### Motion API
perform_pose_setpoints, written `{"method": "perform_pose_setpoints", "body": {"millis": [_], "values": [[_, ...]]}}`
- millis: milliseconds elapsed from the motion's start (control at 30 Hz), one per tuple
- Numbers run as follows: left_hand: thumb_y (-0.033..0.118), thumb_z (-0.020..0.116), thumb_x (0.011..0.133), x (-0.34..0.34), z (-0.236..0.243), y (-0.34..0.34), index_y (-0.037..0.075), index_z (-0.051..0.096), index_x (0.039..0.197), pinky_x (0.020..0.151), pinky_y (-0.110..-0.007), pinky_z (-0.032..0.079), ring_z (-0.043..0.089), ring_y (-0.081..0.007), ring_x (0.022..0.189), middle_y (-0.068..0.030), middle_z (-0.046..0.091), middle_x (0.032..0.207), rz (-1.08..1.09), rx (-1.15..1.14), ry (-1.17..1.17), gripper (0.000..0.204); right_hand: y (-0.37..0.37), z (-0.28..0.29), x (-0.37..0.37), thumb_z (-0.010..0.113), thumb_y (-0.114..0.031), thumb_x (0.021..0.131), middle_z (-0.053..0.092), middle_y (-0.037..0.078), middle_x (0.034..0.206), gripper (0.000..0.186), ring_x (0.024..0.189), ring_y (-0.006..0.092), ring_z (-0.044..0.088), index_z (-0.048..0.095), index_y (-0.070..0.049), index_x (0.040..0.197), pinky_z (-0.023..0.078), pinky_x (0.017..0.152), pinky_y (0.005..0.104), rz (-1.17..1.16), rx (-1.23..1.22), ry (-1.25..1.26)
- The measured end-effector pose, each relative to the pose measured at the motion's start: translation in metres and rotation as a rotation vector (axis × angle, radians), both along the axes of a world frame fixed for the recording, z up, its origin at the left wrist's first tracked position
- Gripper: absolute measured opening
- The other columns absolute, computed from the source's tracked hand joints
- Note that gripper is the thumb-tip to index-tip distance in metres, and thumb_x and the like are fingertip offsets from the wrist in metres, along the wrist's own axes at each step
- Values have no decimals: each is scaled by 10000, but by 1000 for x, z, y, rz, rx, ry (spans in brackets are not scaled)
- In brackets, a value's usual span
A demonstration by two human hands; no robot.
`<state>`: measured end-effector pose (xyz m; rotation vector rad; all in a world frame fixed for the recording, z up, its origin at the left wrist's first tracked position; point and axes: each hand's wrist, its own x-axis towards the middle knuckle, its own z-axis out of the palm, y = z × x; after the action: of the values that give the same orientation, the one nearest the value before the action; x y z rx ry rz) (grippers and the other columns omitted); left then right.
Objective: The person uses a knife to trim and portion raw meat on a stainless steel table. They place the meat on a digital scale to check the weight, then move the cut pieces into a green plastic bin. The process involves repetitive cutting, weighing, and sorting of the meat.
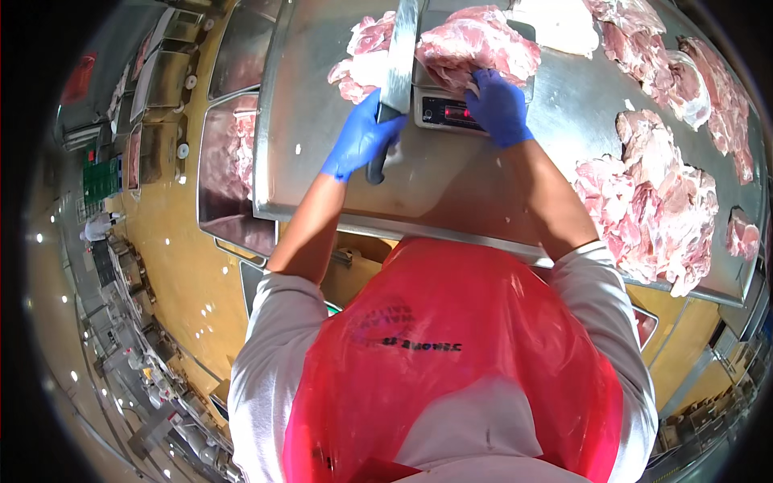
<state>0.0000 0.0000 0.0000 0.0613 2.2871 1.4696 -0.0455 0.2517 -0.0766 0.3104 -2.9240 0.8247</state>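
Observation:
My left hand (357, 137), in a blue glove, is closed on the black handle of a large knife (399, 56), whose broad blade points up past the scale’s left side. My right hand (497, 109), also gloved in blue, has its fingers curled into a big piece of raw meat (475, 44) lying on a steel weighing scale (435, 121) with red lit digits. Smaller meat pieces (364, 48) lie on the steel table (322, 153) just left of the blade. A large pile of meat (644, 209) sits to the right of my right forearm.
More meat (660, 64) lies along the table’s back right, beside a pale piece (551, 20) and a small piece (741, 233). Steel bins (221, 193) stand along the left edge, one holding meat. Racks of trays, a green crate (101, 185) and a distant person in white (101, 225) are at far left.

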Motion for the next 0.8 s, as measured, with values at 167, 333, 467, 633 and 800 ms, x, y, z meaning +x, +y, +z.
{"method": "perform_pose_setpoints", "body": {"millis": [167,333,467,633,800], "values": [[122,553,974,57,-58,-25,55,378,1466,564,-309,461,551,-117,611,-38,605,829,-49,12,253,527,13,18,-5,612,-221,861,656,235,908,308,832,408,642,595,-31,1102,517,783,488,109,123,82],[123,502,954,36,-46,-41,203,333,1514,577,-434,474,613,-378,643,-187,630,761,-368,-262,443,590,2,35,12,665,-190,798,680,208,844,255,784,377,663,632,-2,967,522,741,453,-93,-72,15],[155,551,923,-30,-42,-49,77,568,1236,544,-479,459,583,-361,584,-163,575,677,-530,-300,865,322,-17,2,36,696,-179,770,682,164,752,223,679,318,671,658,-12,913,523,663,403,-344,-281,63],[107,577,865,-66,-3,-28,15,582,1035,537,-428,480,595,-301,595,-148,568,658,-882,-479,940,193,-36,-10,42,722,-203,750,687,153,756,278,670,284,676,679,-6,942,534,669,384,-542,-298,115],[21,532,822,-103,-32,23,161,412,1467,568,-410,502,599,-294,588,-172,619,749,-915,-323,839,671,-49,-28,35,724,-211,749,698,180,822,320,733,313,690,681,-3,989,546,713,400,-573,-347,164]]}}
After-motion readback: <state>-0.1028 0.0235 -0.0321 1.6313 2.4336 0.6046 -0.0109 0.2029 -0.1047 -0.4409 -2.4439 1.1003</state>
